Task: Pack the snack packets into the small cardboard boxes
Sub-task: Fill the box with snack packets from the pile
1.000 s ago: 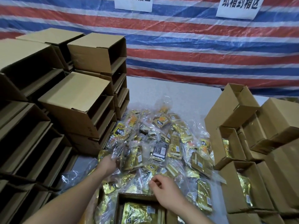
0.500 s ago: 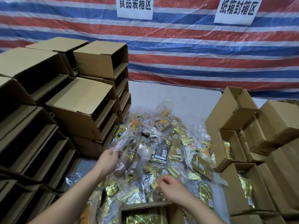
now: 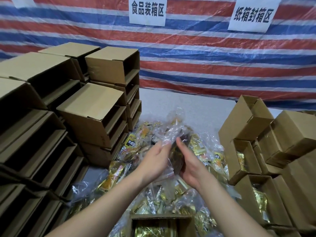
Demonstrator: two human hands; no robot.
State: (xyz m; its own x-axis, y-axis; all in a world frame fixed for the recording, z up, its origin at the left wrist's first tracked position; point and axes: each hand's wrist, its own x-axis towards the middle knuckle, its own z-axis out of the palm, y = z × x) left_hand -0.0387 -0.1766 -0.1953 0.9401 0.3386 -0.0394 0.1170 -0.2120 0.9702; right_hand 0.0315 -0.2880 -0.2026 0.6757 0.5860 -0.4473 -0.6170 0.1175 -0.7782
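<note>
At far left, stacked cardboard boxes (image 3: 89,106) of plain brown corrugated board lie on their sides, dark open mouths facing right, rising in several tiers. Beside them a heap of snack packets (image 3: 130,151) covers the grey surface (image 3: 196,106); the wrappers are crinkled clear film with glossy gold and orange print. Above the heap, the left hand (image 3: 154,159) and the right hand (image 3: 189,161) grasp a dark packet in clear film (image 3: 177,156) between them, fingers curled round its sides, holding it clear of the pile. At the near edge an open box (image 3: 161,218) shows gold packets inside. At right, a cluster of small upright boxes (image 3: 248,161) stands with flaps open, several containing gold packets. Behind everything hangs a red, white and blue striped tarpaulin (image 3: 205,52) bearing two white paper signs (image 3: 147,11).
</note>
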